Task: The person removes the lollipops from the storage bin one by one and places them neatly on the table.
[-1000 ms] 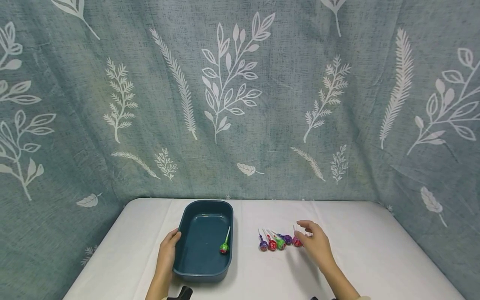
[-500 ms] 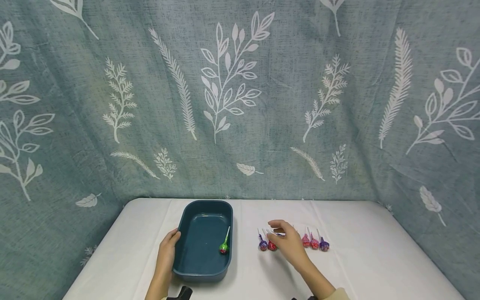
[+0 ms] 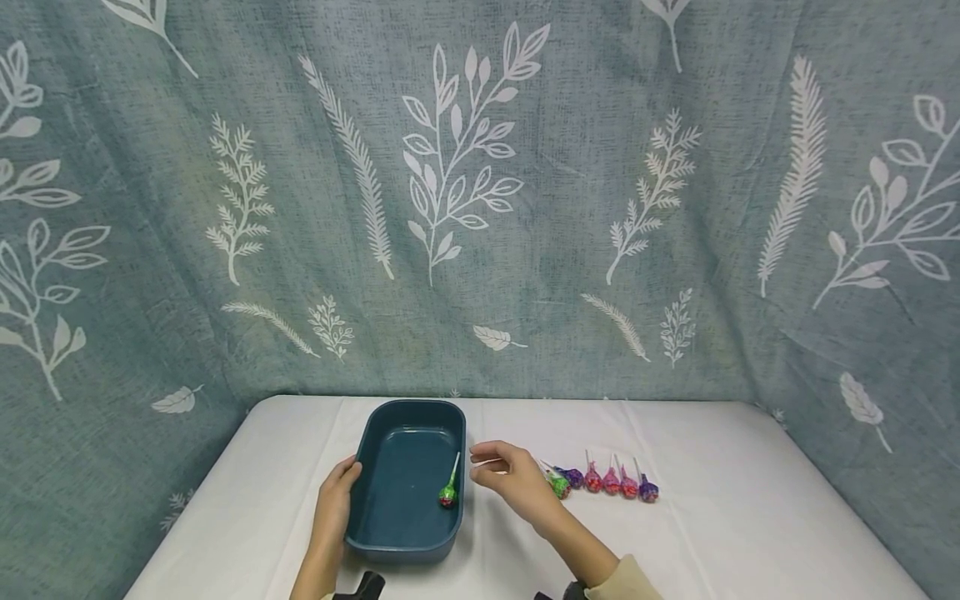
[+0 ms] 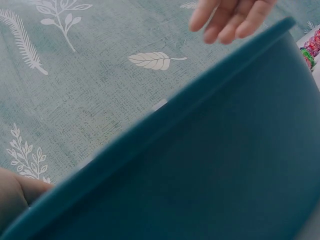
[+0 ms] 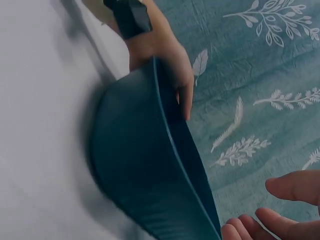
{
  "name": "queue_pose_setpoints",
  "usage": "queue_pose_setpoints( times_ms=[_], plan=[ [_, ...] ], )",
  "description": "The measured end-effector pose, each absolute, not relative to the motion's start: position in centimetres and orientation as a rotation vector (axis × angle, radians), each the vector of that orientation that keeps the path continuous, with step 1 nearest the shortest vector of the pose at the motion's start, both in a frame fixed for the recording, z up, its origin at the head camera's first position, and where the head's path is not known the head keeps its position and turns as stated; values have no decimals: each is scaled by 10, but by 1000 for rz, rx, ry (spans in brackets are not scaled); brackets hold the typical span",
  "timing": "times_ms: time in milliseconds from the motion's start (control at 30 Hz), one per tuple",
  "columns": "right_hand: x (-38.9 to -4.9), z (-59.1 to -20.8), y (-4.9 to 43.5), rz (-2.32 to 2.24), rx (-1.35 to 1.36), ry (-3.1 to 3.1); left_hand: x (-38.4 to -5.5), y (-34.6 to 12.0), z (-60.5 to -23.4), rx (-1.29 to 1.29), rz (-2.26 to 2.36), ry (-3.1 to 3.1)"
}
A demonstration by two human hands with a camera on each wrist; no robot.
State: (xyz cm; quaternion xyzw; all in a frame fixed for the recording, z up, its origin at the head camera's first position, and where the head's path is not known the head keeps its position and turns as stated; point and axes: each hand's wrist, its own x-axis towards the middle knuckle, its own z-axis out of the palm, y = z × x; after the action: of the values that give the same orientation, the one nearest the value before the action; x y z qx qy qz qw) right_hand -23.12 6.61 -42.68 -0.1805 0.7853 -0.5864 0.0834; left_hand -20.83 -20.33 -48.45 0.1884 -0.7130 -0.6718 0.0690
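In the head view my left hand [image 3: 335,504] grips the left rim of a dark teal plastic tub [image 3: 405,553], its thumb over the edge. A green-wrapped lollipop [image 3: 448,493] lies inside the tub along the right wall. My right hand [image 3: 517,487] hovers just off the tub's right rim, fingers loosely bent. The right wrist view shows nothing between that hand's thumb [image 5: 295,186] and fingers. Right of this hand is a row of lollipops, among them a green one [image 3: 559,487] and a pink one [image 3: 592,480]; the row's left end is hidden behind the hand.
A white cloth [image 3: 750,500] covers the table. Behind it hangs a teal curtain [image 3: 555,350] with white leaf prints. At the row's right end lies a purple lollipop [image 3: 648,490]. A black wrist device [image 3: 369,586] shows near the left forearm.
My right hand has swept left above the row of lollipops to the tub's right side, uncovering the lollipops at the right end. The left hand and the tub have stayed in place.
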Motion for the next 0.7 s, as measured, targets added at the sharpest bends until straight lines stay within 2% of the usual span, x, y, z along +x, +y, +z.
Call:
queue_pose_setpoints(
  times_ms=[433,700],
  plan=[
    [-226,-415,28,-1556,-636,2216,-207,-204,-484,570,-1998,-2171],
    [-222,-408,4,-1075,-742,2579,-208,-203,-484,557,-2011,-2160]
  ],
)
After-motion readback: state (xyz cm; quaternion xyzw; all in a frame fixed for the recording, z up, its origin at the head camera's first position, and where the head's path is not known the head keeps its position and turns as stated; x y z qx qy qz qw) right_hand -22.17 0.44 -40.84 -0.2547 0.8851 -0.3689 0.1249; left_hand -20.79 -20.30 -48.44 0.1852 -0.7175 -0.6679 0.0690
